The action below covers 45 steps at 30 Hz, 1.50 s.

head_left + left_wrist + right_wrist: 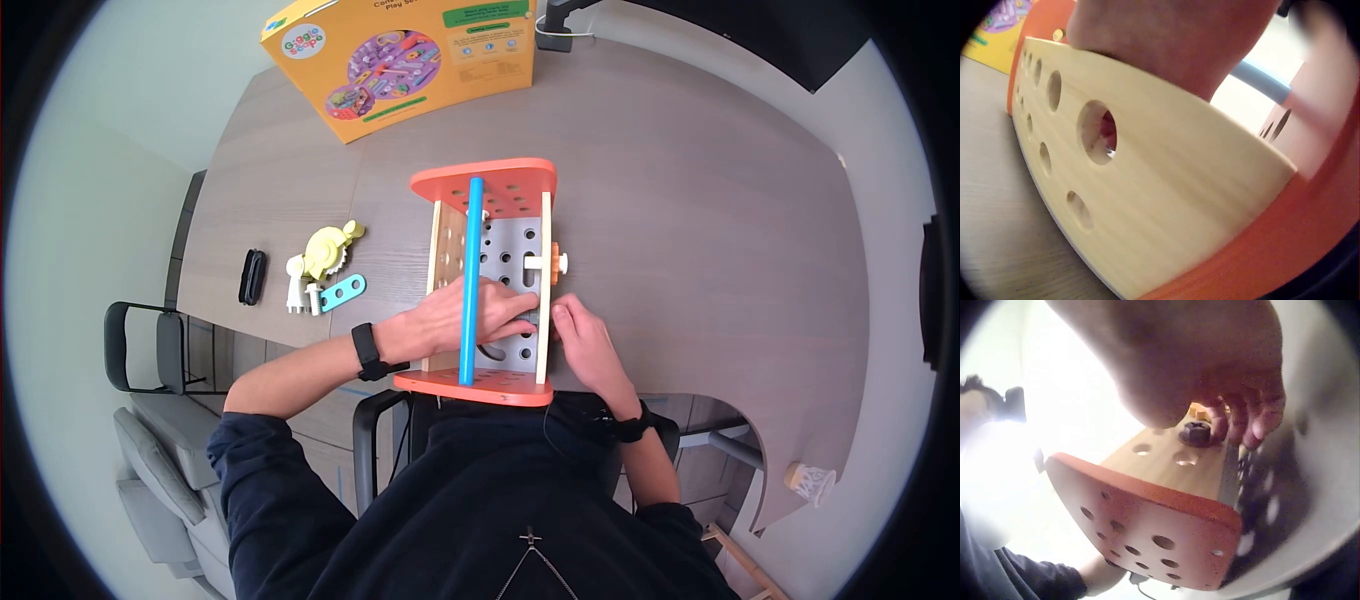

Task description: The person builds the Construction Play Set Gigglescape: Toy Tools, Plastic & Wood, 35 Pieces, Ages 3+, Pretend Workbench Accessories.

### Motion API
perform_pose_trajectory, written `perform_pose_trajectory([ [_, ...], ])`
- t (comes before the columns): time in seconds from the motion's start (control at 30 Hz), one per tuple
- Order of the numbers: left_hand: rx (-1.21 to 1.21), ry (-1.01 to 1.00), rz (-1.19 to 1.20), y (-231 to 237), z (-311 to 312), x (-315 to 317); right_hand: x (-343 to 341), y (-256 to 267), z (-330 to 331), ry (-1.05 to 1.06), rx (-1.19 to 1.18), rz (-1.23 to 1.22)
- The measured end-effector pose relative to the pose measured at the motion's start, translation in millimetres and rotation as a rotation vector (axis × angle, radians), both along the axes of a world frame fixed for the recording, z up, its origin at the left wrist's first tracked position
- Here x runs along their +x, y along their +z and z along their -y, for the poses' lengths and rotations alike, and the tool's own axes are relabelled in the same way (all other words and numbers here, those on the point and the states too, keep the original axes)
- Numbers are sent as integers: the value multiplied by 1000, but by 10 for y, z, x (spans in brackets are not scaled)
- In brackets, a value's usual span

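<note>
Inside the toy toolbox (pixel 510 388) on the table (pixel 680 200), under its blue rod (pixel 471 250), we see the left hand (pixel 448 318), fingertips near the inner face of the toolbox's right wooden side (pixel 543 350). Just outside that side, the right hand (pixel 590 345) bends its fingers beside a dark nut (pixel 1196 434) (we cannot tell whether either hand clamps anything). Farther along the toolbox's right side, an orange piece (pixel 555 251) sits on a pale bolt (pixel 534 263). Left of the toolbox we find a yellow-green piece (pixel 325 250), a teal strip (pixel 345 292) and a black case (pixel 253 277). Beyond the toolbox stands a yellow box (pixel 480 75).
</note>
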<state>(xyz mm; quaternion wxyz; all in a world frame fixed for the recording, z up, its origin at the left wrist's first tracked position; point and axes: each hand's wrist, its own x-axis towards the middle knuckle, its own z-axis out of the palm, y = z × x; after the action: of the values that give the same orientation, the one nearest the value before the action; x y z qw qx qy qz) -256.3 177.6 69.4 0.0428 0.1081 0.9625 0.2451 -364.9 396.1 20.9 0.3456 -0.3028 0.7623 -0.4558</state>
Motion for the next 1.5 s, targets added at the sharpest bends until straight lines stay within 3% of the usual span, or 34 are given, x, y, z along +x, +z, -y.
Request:
perform_pose_trajectory([
  [0.1,-5,-16,-25,-60,20,10,9,-44,-105,87,-134,356],
  [0.2,-28,-21,-79,-133,33,23,100,-140,-129,229,-189,291],
  [0.33,-93,-31,-169,-163,58,34,205,90,-29,88,-256,544],
  [0.43,-122,13,-299,-123,43,38,218,145,-21,16,-225,615],
  [0.47,-206,52,-193,-52,43,46,228,97,-19,-19,-264,600],
  [0.57,-315,210,-348,62,241,165,175,143,-27,-86,-331,581],
  [0.7,-265,492,-475,188,650,421,46,510,7,-81,-406,340],
  [0.73,-75,567,-456,205,687,495,8,530,24,-92,-426,234],
  [0.9,800,817,-288,115,809,732,-24,1078,149,-29,-256,-771],
  [1.0,1092,868,-277,123,743,776,-131,1179,212,143,-235,-1246],
  [1.2,984,910,-129,-277,551,962,-174,905,238,345,-155,-1593],
  [1.4,850,885,34,-356,296,1095,-135,510,193,408,-128,-1690],
  [1.5,862,882,-23,-604,317,1111,-85,386,214,385,-103,-1682],
])
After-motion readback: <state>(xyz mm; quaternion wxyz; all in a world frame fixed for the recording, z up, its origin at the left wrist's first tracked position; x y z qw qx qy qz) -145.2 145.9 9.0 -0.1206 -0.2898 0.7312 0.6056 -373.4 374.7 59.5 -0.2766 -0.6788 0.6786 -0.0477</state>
